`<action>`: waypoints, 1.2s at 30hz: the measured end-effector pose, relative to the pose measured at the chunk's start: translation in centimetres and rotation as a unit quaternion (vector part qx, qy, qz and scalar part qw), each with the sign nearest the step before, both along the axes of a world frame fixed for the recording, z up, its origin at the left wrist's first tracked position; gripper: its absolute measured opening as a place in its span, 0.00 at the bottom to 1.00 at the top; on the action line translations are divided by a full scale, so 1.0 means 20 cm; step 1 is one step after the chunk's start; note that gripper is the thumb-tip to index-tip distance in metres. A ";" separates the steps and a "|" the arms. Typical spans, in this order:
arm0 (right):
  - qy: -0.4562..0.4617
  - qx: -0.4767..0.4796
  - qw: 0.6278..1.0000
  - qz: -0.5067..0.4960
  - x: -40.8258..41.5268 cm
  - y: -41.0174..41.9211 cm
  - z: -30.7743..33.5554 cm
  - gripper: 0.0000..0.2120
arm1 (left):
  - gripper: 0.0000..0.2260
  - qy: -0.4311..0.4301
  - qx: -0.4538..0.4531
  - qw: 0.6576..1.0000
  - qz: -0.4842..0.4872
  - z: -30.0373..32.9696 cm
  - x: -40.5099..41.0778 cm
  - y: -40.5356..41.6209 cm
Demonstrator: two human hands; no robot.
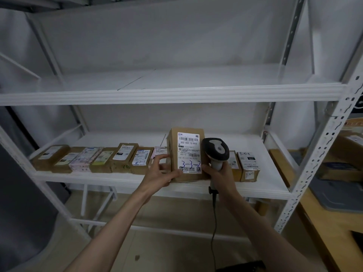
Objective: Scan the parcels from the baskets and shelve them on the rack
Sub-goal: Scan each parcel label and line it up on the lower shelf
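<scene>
Parcels [125,160] sit in a row along the front of the white rack's [306,169] lower shelf, most lying flat with printed labels facing up; several carry handwritten codes. One taller brown parcel [186,154] stands upright at the shelf's front edge, between the row on the left and two more boxes [248,166] on the right. Its white label faces the camera, with barcodes, the number 502-602-12-815 and "3-3-3" written in blue ink.

Left hand [162,174] holds this upright parcel from its left side, thumb curled onto the lower front by the label, fingers spread along the side face. Right hand [220,174] grips the handle of a barcode scanner [216,152], fingers wrapped round it, and its thumb side touches the parcel's lower right corner. Scanner's dark head rises just beside the parcel's right edge, and its cable hangs down toward the floor.

Upper shelf [169,94] holds nothing visible. At the right, beyond the rack post, more cardboard boxes [347,146] rest on a wooden surface [334,232]; whether a basket holds them I cannot tell.
</scene>
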State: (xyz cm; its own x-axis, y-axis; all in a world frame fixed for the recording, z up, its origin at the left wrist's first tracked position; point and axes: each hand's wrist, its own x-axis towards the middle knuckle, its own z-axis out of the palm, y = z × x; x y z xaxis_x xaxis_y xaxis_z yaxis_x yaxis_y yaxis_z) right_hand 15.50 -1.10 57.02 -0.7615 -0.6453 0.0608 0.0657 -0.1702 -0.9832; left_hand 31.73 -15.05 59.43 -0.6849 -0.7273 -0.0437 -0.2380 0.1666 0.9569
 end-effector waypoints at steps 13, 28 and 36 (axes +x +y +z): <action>0.064 0.027 0.998 -0.006 -0.01 0.12 0.03 0.15 | 0.36 0.038 -0.065 0.995 0.069 -0.05 -0.11 -0.01; 0.059 0.033 0.993 0.098 0.01 0.19 0.07 0.19 | 0.40 0.055 -0.167 0.978 0.113 -0.02 -0.21 0.01; 0.045 0.017 0.993 0.107 0.00 0.26 0.09 0.12 | 0.40 0.055 -0.177 0.976 0.114 -0.03 -0.22 0.04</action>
State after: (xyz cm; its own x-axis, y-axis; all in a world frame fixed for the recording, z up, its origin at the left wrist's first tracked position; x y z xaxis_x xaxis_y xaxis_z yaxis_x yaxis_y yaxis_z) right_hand 15.45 4.01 58.91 -0.5992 -0.7946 0.0977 0.0078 -0.1278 -0.9918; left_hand 27.28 -14.27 58.78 -0.4894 -0.8177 0.3029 -0.2065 0.4462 0.8708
